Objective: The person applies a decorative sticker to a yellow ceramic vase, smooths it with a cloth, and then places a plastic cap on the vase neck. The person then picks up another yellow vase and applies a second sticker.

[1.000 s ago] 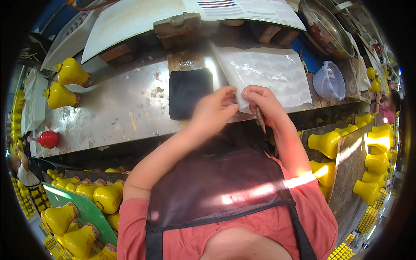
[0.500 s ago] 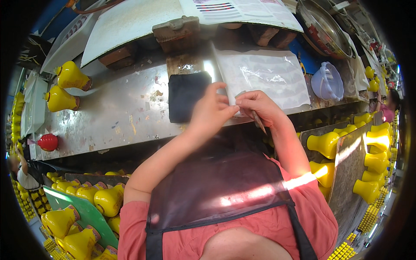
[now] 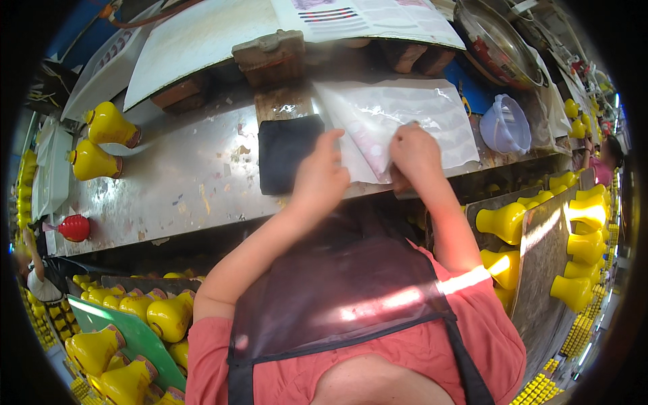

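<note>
A translucent white sheet (image 3: 432,111) with rows of pale shapes lies on the metal bench. My right hand (image 3: 413,154) is closed over its near left part, where the sheet is drawn back along a slanting fold and pinkish print shows. Against that palm sits a thin brown flat piece (image 3: 399,181), mostly hidden by the fingers. My left hand (image 3: 322,174) holds nothing; its fingers are apart and loosely bent. It rests by the right edge of a black square pad (image 3: 287,155).
Two yellow vases (image 3: 111,125) and a red ribbed container (image 3: 74,228) stand on the bench's left. A lilac bucket (image 3: 505,127) is at the right. Bricks (image 3: 270,57) prop a white board (image 3: 209,40) behind. Boards of yellow vases (image 3: 170,316) flank me.
My right hand has moved right and away from my left, drawing the sheet's edge back into a slanting fold. My left hand has shifted slightly left and down.
</note>
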`<action>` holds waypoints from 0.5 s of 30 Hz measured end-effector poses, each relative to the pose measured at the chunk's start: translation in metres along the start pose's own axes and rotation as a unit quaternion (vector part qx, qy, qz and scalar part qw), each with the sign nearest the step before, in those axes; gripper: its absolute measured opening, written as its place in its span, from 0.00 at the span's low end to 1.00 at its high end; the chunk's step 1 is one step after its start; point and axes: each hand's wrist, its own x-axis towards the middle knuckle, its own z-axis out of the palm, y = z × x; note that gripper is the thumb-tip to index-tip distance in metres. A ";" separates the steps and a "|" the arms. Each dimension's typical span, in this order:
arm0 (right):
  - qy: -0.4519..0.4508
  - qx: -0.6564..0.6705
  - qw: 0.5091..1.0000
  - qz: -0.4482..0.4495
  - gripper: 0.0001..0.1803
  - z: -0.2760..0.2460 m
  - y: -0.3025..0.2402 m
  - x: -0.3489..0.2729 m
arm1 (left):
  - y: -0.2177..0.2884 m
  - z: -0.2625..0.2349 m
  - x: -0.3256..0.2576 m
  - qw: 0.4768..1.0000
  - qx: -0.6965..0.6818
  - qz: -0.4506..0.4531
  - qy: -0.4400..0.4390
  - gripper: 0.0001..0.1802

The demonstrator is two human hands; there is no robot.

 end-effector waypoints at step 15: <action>0.095 -0.035 0.972 0.213 0.14 -0.099 0.131 -0.021 | -0.001 0.000 -0.001 0.999 -0.022 0.002 -0.028 0.32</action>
